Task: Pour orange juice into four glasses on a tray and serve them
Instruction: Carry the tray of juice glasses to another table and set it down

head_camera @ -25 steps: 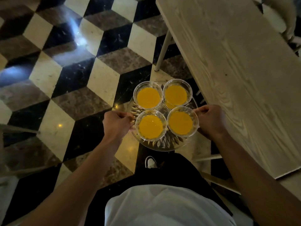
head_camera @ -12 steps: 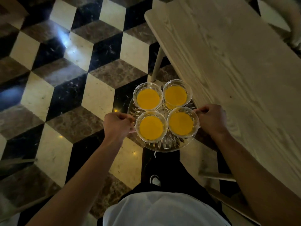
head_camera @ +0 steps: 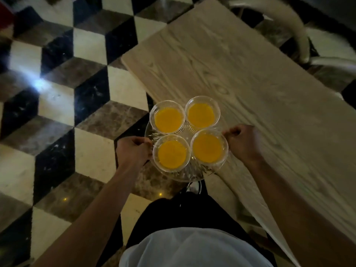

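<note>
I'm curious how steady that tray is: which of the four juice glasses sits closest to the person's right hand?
The near-right glass. Its rim almost meets the right hand gripping the tray; the other three sit farther left or farther away.

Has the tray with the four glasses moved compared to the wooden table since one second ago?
Yes. The tray has moved toward the wooden table: earlier it hung over the floor beside the table's edge, and now its right part overlaps the tabletop.
</note>
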Demonstrator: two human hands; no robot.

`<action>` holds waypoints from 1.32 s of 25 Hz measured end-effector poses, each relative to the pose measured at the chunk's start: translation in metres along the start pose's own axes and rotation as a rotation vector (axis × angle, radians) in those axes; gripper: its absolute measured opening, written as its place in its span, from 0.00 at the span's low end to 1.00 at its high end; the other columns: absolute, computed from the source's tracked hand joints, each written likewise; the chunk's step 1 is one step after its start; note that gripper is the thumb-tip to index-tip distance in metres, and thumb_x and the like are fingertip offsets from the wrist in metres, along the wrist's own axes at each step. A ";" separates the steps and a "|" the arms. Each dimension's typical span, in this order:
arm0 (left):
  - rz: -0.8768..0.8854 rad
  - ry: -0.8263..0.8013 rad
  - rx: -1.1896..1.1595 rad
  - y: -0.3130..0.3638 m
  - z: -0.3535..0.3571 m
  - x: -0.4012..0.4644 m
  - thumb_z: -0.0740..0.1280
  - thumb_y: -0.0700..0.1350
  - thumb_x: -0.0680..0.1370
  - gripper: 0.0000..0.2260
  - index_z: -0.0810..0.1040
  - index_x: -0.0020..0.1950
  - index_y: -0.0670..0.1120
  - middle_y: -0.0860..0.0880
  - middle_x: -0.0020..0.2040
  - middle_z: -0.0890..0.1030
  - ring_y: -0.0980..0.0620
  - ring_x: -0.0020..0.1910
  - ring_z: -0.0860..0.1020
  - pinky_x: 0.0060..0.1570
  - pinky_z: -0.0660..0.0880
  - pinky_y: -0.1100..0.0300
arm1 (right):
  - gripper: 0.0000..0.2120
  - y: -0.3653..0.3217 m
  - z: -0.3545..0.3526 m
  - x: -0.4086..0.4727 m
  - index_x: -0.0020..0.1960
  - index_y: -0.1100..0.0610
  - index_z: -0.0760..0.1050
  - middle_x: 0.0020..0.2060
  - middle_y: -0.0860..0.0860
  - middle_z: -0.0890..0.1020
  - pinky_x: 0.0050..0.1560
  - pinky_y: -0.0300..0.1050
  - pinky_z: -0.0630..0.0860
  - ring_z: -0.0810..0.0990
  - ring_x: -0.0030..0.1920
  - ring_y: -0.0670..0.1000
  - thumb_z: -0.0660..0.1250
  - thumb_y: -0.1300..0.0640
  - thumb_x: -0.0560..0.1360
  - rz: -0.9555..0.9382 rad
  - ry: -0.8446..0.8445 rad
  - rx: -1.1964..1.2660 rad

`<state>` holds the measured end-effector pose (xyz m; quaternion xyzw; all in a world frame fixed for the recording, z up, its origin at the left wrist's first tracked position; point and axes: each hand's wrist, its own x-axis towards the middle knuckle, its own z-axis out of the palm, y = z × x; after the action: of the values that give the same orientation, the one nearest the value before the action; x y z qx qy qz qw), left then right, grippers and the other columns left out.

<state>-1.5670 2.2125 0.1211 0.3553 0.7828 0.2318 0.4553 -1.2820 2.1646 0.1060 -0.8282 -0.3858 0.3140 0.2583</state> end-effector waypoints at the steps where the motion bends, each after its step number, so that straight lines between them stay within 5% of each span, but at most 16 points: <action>1: 0.019 -0.025 0.023 0.015 0.011 0.008 0.76 0.32 0.77 0.06 0.87 0.41 0.40 0.42 0.40 0.88 0.52 0.32 0.86 0.33 0.84 0.58 | 0.06 0.001 -0.004 0.010 0.38 0.53 0.83 0.30 0.44 0.82 0.29 0.34 0.74 0.80 0.29 0.38 0.74 0.55 0.74 0.024 0.022 0.005; 7: 0.152 -0.189 0.187 0.084 0.071 0.051 0.74 0.35 0.80 0.03 0.88 0.49 0.40 0.43 0.44 0.88 0.53 0.31 0.83 0.24 0.75 0.70 | 0.08 0.013 -0.024 0.047 0.37 0.54 0.83 0.30 0.47 0.83 0.34 0.40 0.76 0.82 0.32 0.47 0.74 0.53 0.73 0.228 0.185 0.062; 10: 0.249 -0.308 0.268 0.118 0.100 0.071 0.72 0.33 0.79 0.06 0.89 0.50 0.38 0.42 0.43 0.89 0.51 0.33 0.86 0.27 0.77 0.70 | 0.06 0.014 -0.035 0.054 0.42 0.57 0.85 0.31 0.46 0.83 0.29 0.34 0.74 0.83 0.32 0.40 0.75 0.54 0.73 0.344 0.277 0.103; 12: 0.296 -0.393 0.312 0.140 0.120 0.081 0.71 0.31 0.78 0.06 0.88 0.49 0.36 0.41 0.40 0.88 0.50 0.32 0.86 0.28 0.80 0.66 | 0.05 0.015 -0.041 0.056 0.41 0.58 0.85 0.29 0.43 0.81 0.23 0.24 0.66 0.78 0.26 0.31 0.74 0.56 0.73 0.410 0.335 0.151; 17: 0.411 -0.568 0.419 0.174 0.168 0.100 0.73 0.32 0.76 0.10 0.89 0.39 0.45 0.44 0.36 0.88 0.42 0.36 0.88 0.42 0.88 0.42 | 0.06 0.018 -0.049 0.052 0.37 0.56 0.85 0.27 0.42 0.79 0.26 0.21 0.66 0.75 0.24 0.28 0.74 0.58 0.73 0.541 0.465 0.218; 22: 0.455 -0.662 0.504 0.196 0.213 0.097 0.71 0.30 0.76 0.17 0.88 0.35 0.49 0.47 0.34 0.88 0.43 0.35 0.87 0.44 0.87 0.37 | 0.05 0.032 -0.054 0.043 0.43 0.62 0.85 0.29 0.43 0.79 0.20 0.22 0.64 0.74 0.23 0.28 0.73 0.62 0.75 0.625 0.563 0.320; 28: 0.460 -0.719 0.564 0.193 0.258 0.093 0.69 0.26 0.76 0.12 0.88 0.43 0.40 0.42 0.39 0.88 0.40 0.37 0.88 0.45 0.87 0.39 | 0.04 0.063 -0.056 0.045 0.44 0.62 0.85 0.30 0.46 0.81 0.19 0.24 0.66 0.76 0.22 0.31 0.73 0.62 0.75 0.697 0.620 0.395; 33: 0.461 -0.703 0.593 0.191 0.284 0.095 0.65 0.24 0.75 0.18 0.87 0.38 0.44 0.45 0.36 0.87 0.44 0.35 0.86 0.38 0.86 0.50 | 0.05 0.083 -0.047 0.057 0.45 0.63 0.85 0.28 0.47 0.81 0.20 0.24 0.65 0.76 0.21 0.33 0.73 0.61 0.75 0.734 0.631 0.437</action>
<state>-1.2836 2.4189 0.0640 0.6892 0.5155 -0.0394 0.5076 -1.1798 2.1543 0.0641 -0.8899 0.1001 0.1923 0.4014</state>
